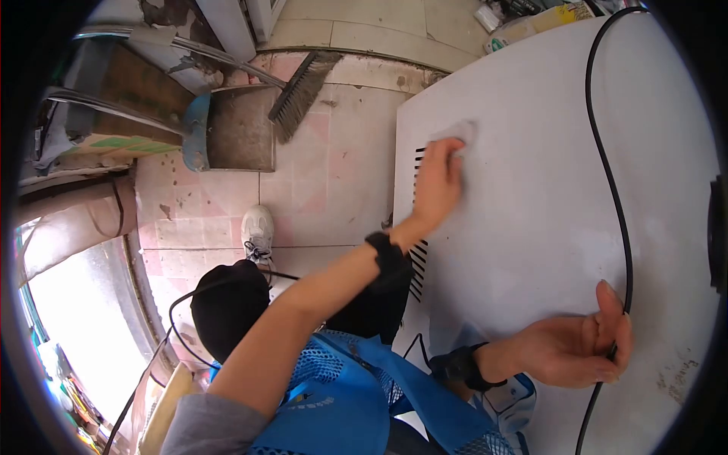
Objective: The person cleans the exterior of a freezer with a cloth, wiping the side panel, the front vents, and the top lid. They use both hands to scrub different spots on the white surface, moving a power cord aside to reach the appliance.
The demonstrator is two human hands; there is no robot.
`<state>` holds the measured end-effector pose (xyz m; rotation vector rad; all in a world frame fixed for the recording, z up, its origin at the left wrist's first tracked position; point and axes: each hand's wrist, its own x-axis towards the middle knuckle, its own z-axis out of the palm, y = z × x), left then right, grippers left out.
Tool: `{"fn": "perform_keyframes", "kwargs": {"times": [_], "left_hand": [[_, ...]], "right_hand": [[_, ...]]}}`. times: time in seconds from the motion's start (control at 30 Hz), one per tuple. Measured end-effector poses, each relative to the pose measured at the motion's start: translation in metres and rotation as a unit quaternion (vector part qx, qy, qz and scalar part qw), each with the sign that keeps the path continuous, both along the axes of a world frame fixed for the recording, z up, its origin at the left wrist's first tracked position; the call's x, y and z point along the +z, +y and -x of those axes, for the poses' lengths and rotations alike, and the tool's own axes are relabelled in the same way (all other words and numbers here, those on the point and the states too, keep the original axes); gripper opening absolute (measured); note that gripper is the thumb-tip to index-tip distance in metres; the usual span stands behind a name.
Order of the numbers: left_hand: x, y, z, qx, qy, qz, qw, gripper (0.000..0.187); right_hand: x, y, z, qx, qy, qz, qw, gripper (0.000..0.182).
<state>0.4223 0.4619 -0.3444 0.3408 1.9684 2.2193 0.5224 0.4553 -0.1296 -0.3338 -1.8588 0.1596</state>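
My left hand (438,178) presses with bent fingers on a thin white cloth (464,132), against a large white panel (516,205). The cloth is blurred and pale, so its edges are hard to make out. Beside that wrist, black vent slots (418,265) run along the panel's near-left edge. My right hand (572,350) is curled round a black cable (611,174), with the thumb lifted alongside it. The cable stretches across the panel from the top edge down past my fingers.
On the tiled floor lie a broom (307,91) and a long-handled dustpan (241,129). My shoe (258,231) stands on the tiles. Black cords (178,303) run beside my knee. Bottles and packages (531,26) stand behind the panel. A dark fitting (716,235) sits at the right edge.
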Motion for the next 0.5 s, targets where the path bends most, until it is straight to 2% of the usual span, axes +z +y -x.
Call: {"fn": "perform_keyframes", "kwargs": {"times": [0.03, 0.1, 0.13, 0.2, 0.23, 0.3, 0.33, 0.37, 0.43, 0.5], "left_hand": [[-0.027, 0.004, 0.007, 0.007, -0.037, 0.023, 0.999, 0.023], [-0.058, 0.001, 0.020, -0.065, -0.103, 0.114, 0.986, 0.024], [-0.063, -0.001, 0.022, -0.068, -0.101, 0.116, 0.986, 0.024], [-0.065, -0.005, 0.031, -0.144, -0.038, 0.181, 0.972, 0.021], [-0.057, -0.010, 0.034, -0.148, -0.035, 0.185, 0.971, 0.021], [-0.049, -0.017, 0.035, -0.188, 0.026, 0.077, 0.979, 0.023], [-0.055, -0.017, 0.038, -0.191, 0.029, 0.081, 0.978, 0.023], [-0.059, -0.017, 0.042, -0.195, 0.015, 0.063, 0.979, 0.023], [-0.081, -0.010, 0.054, -0.201, 0.002, 0.048, 0.978, 0.024], [-0.119, 0.002, 0.072, -0.173, -0.041, 0.093, 0.980, 0.025]], "right_hand": [[0.000, 0.001, 0.000, 0.000, 0.000, 0.000, 1.000, 0.049], [0.000, 0.001, -0.001, -0.008, -0.006, -0.017, 1.000, 0.049], [-0.001, 0.002, -0.002, -0.011, -0.004, -0.015, 1.000, 0.049], [-0.006, 0.003, -0.005, -0.044, -0.006, -0.038, 0.998, 0.048], [-0.010, 0.003, -0.003, -0.049, -0.003, -0.034, 0.998, 0.048], [-0.019, 0.002, 0.005, -0.017, 0.015, 0.026, 0.999, 0.047], [-0.026, 0.001, 0.011, -0.020, 0.019, 0.029, 0.999, 0.047], [-0.033, -0.002, 0.020, -0.034, -0.008, 0.085, 0.996, 0.047], [-0.042, -0.008, 0.039, -0.059, -0.062, 0.187, 0.979, 0.051], [-0.051, -0.004, 0.048, -0.038, -0.071, 0.234, 0.969, 0.051]]}}
